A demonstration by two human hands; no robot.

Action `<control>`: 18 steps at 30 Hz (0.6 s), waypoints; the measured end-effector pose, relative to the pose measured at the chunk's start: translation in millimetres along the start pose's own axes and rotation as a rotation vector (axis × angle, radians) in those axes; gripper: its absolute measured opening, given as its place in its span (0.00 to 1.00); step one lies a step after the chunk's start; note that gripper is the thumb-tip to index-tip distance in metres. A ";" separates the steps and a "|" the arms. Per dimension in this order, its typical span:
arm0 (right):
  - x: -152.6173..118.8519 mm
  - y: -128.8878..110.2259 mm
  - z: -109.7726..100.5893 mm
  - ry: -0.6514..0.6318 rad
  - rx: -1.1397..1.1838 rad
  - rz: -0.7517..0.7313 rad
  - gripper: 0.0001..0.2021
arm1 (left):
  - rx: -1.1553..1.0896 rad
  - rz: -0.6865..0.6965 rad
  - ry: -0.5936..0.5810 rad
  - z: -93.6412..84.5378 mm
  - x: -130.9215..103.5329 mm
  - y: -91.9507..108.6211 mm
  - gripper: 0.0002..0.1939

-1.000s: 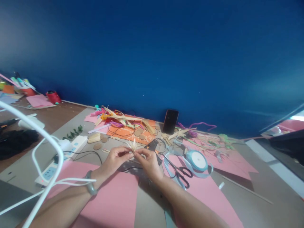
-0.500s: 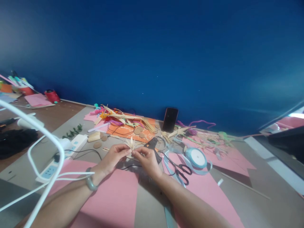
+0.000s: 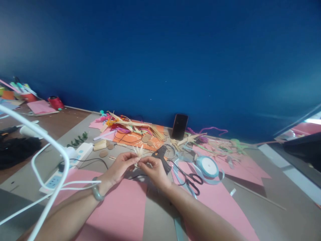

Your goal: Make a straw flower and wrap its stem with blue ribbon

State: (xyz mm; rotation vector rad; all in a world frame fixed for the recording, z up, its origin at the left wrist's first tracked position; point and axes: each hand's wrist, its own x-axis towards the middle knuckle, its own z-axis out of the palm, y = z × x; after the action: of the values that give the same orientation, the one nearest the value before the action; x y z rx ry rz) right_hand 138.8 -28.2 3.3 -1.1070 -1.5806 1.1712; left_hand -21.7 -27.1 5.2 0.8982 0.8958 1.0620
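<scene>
Two hands pinched a pale dry bundle (image 3: 138, 151) above the surface (image 3: 155, 221)

Nearest, toward the near edge of the surface, a pink sheet (image 3: 120, 207) lay under the left forearm. Beyond it, about midway to the far edge, both hands met at the bundle, whose thin strips spread upward like a small fan. The left hand (image 3: 116, 169) had its thumb and bent fingers almost together, with hold of the bundle on its left side. The right hand (image 3: 155, 172) was also nearly closed, thumb and forefinger pinching at the base.

For good work here, I would judge, one pinch should be firm and low, so that strips do not slip, while the other hand arranges them gently; such dry strips may split if they are squeezed hard.

Just beyond the right hand was what seemed a glue gun (image 3: 160, 154); its tip should be avoided, in case it was hot. Scissors (image 3: 194, 183) and a ribbon spool (image 3: 207, 166) lay farther toward the right edge. Near the far edge, an orange sheet (image 3: 122, 137) carried loose strips, and a phone (image 3: 179, 126) leaned by the blue wall (image 3: 160, 60).
</scene>
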 end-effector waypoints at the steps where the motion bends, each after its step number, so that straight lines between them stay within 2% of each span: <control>1: 0.0 0.6 0.1 -0.006 -0.004 -0.002 0.10 | -0.001 0.003 0.001 0.1 -0.1 0.5 0.11; 10: -1.7 -0.3 0.8 -0.009 0.037 0.023 0.11 | 0.138 0.059 0.030 -2.9 -1.3 0.5 0.11; 15: -2.0 0.6 3.8 -0.037 0.034 0.015 0.10 | 0.170 0.103 0.012 -8.1 1.7 -5.7 0.11; 18: -0.4 -3.9 1.2 0.076 0.028 -0.022 0.10 | 0.134 0.121 0.078 -13.3 7.3 -10.6 0.12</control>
State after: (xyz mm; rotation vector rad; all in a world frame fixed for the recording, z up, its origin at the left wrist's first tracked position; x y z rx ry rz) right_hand 137.0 -29.5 6.8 -1.0999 -1.5105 1.1210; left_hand -28.8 -20.4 -10.5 1.0388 0.9964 1.1580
